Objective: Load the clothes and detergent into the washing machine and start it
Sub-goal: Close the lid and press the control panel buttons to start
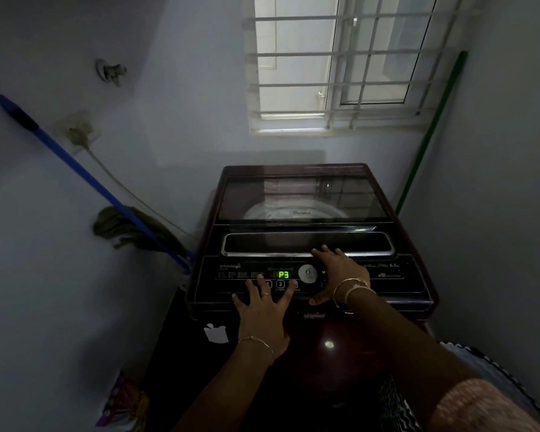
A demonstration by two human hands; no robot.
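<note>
Two spread sets of fingers [256, 285] on the control panel [387, 283]: left hand [261, 316] at the numbered buttons [280, 284], right hand [340, 272] flat beside the lit display [283, 274]. Washing machine [306, 338] lid [303, 198] closed; one firm fingertip press on start should do it.

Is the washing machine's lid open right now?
No, the glass lid lies flat and closed on the washing machine, while both hands rest on the control panel in front of it.

washing machine [334, 347] dark maroon | display [283, 274] green | mop handle [85, 176] blue | pole [430, 135] green
</note>
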